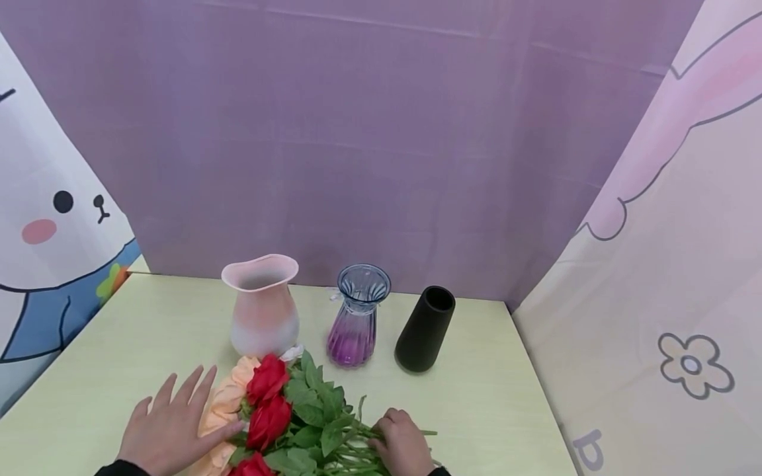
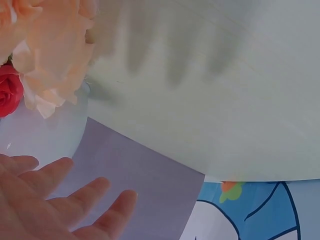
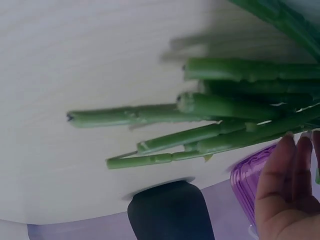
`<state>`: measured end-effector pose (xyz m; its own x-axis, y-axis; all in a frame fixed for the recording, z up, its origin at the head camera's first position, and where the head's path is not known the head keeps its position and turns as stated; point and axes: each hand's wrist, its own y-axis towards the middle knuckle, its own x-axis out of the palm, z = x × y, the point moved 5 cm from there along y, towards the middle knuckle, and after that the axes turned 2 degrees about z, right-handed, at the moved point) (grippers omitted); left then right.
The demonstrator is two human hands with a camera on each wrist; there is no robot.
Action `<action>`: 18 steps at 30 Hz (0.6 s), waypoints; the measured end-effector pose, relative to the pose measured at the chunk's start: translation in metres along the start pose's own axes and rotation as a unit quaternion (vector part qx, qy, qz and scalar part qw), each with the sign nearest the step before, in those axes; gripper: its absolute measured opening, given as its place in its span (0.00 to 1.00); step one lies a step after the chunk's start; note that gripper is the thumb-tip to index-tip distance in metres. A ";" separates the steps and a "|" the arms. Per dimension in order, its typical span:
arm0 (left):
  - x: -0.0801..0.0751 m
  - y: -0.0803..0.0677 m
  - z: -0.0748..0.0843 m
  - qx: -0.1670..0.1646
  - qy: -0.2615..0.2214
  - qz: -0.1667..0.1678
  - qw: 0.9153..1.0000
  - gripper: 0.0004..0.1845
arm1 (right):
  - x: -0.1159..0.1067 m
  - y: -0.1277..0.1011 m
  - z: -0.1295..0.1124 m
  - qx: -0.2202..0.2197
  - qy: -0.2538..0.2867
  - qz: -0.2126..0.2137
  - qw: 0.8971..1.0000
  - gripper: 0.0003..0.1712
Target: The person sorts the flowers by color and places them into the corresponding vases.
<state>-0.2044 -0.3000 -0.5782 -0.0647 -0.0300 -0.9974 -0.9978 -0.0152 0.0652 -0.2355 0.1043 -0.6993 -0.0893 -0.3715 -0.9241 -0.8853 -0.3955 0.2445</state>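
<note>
Three vases block table rear: pink vase (image 1: 262,307), purple glass vase (image 1: 356,317), black vase (image 1: 425,328); bare table (image 1: 101,370) left and right.

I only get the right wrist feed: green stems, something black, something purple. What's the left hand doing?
Observer: The left hand is open with its fingers spread, at the left edge of the peach flowers in the bunch.
Operator: What's on the other end of these stems?
Observer: They carry red roses with leaves, heads pointing away from the person.
Operator: And the black and purple things?
Observer: They are a black vase and a purple glass vase, both upright. A third one your view lacks, the pink vase, stands left of them.
</note>
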 end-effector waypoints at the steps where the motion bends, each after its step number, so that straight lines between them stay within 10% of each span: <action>1: 0.019 0.004 -0.007 -0.004 0.006 0.030 1.000 0.67 | 0.006 0.000 0.003 0.002 0.011 -0.004 1.000 0.13; 3: 0.041 0.008 -0.016 -0.021 0.010 0.074 0.997 0.66 | 0.035 0.001 0.019 -0.019 0.028 0.027 0.999 0.11; 6: 0.041 0.009 -0.018 -0.008 0.012 0.030 0.999 0.68 | 0.118 0.002 0.065 -0.041 0.061 0.036 0.997 0.07; 10: 0.001 0.002 -0.002 0.003 0.006 -0.049 0.999 0.69 | 0.168 0.001 0.089 -0.067 0.071 0.073 0.993 0.04; 13: 0.004 0.001 -0.003 -0.006 0.011 -0.040 0.999 0.69 | 0.163 0.001 0.085 -0.060 0.079 0.092 0.991 0.04; 18: 0.058 0.014 -0.029 0.000 0.018 -0.035 0.999 0.68 | 0.124 0.002 0.065 0.005 0.166 0.058 0.985 0.08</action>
<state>-0.2215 -0.3313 -0.6339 0.0052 -0.0639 -0.9979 -0.9998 -0.0186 -0.0040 -0.2780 0.1121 -0.8325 -0.0373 -0.6676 -0.7436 -0.8828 -0.3267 0.3375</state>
